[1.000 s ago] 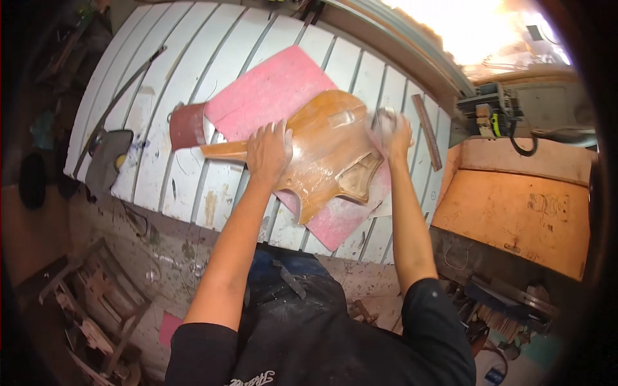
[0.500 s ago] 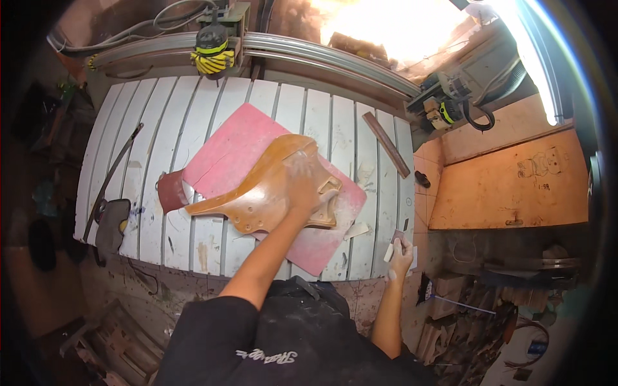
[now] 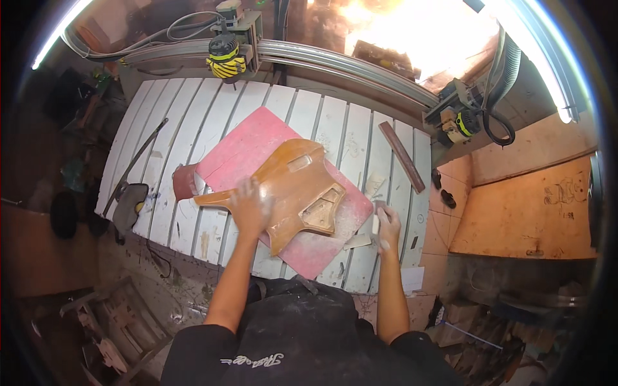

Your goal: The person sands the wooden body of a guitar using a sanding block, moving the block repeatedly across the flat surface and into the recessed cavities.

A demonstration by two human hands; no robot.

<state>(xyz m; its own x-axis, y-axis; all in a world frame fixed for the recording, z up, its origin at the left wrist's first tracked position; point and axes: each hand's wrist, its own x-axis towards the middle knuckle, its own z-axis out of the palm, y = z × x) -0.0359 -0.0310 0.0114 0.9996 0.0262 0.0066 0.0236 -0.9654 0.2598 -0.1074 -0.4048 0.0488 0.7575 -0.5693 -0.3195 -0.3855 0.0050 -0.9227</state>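
Observation:
An amber-brown guitar body [image 3: 293, 193] lies on a pink mat [image 3: 219, 157], with its neck stub pointing left and a flat face up. Two hollows show in that face, a small rectangular one and a larger angular one. My left hand [image 3: 250, 202] lies on the body near the neck stub, fingers spread, slightly blurred. To the right of the mat, my right hand [image 3: 388, 230] is closed on a small white block [image 3: 375, 224], with a dark brownish piece at its fingertips. Pale dust coats both hands.
The mat lies on a white slatted table [image 3: 331, 125]. A curled reddish-brown sheet [image 3: 185, 182] touches its left corner. A dark wooden strip [image 3: 400, 157] lies at right, a long dark rod [image 3: 138, 161] at left. Tool heads [image 3: 225, 58] hang from a metal rail [image 3: 341, 64] behind.
The guitar body has been turned over, so its flat face with the hollows shows. My left hand has shifted left towards the neck stub; my right hand has moved up, closer to the mat.

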